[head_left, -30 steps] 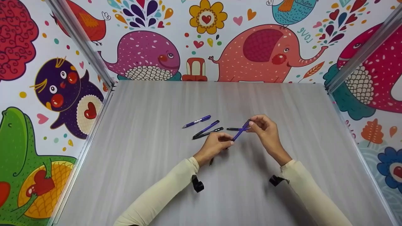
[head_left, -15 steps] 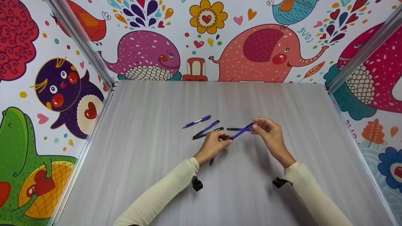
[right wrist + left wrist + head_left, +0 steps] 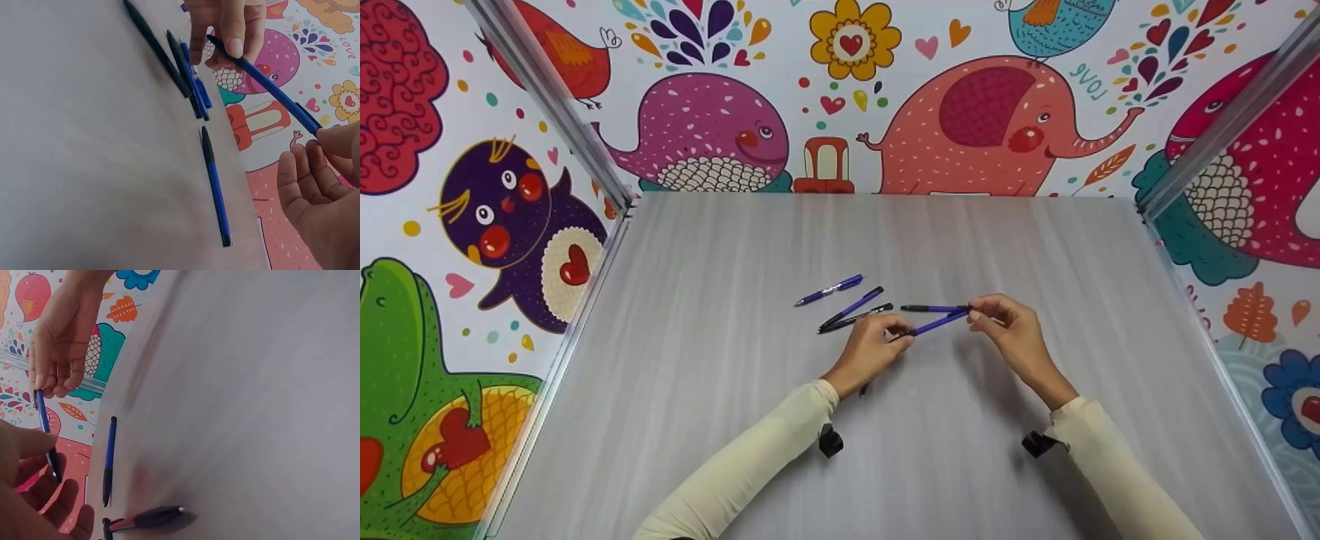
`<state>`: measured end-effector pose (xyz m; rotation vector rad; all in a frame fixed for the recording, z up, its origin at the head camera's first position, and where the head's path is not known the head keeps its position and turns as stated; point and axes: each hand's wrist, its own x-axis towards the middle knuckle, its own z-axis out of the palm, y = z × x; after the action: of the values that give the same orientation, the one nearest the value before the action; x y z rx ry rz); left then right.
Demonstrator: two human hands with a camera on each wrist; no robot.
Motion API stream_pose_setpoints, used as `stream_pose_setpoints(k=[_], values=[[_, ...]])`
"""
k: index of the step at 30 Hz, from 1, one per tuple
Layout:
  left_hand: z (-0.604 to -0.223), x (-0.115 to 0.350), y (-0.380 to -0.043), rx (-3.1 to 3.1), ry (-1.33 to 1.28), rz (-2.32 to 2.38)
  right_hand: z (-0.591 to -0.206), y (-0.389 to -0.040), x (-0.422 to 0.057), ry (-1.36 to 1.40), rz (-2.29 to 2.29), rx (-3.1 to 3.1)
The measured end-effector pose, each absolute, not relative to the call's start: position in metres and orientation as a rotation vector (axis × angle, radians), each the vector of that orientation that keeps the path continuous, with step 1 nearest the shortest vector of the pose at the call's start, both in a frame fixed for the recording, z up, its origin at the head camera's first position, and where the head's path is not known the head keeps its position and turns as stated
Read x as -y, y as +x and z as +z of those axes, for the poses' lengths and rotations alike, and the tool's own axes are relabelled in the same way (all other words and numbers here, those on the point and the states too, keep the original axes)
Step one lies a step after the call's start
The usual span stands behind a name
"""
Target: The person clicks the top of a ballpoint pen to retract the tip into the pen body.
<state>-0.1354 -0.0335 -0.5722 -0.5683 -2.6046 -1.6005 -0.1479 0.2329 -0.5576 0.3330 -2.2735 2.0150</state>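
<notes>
Both hands hold one blue pen (image 3: pixel 937 323) with a black grip section, raised off the table. My left hand (image 3: pixel 868 349) pinches its black writing end between thumb and fingers. At the clip end, my right hand (image 3: pixel 1014 334) pinches the pen with thumb and forefinger, as the right wrist view also shows. A second blue-and-black pen (image 3: pixel 216 191) lies on the table just beyond the held one. Left of it are a blue pen (image 3: pixel 861 301), a black pen (image 3: pixel 877 310) and a purple-blue pen (image 3: pixel 829 291) with silver markings.
Another dark pen (image 3: pixel 863 389) pokes out beside my left wrist, mostly hidden. The grey wood-grain table (image 3: pixel 720 255) is bounded by metal-edged walls with cartoon animal prints. Black mounts (image 3: pixel 831 441) sit at both sleeves' cuffs.
My right hand has moved right and toward me, swinging its end of the held pen down so the pen slants less steeply. My left hand has stayed nearly in place.
</notes>
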Motion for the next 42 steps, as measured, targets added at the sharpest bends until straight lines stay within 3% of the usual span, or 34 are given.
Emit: stream_pose_setpoints(k=[27, 42], values=[[-0.611, 0.027, -0.136, 2.610, -0.824, -1.057, -0.589, -0.134, -0.263, 0.276, 1.717, 2.653], [-0.606, 0.016, -0.134, 2.650, -0.960, -1.007, -0.595, -0.128, -0.272, 0.253, 1.679, 2.633]])
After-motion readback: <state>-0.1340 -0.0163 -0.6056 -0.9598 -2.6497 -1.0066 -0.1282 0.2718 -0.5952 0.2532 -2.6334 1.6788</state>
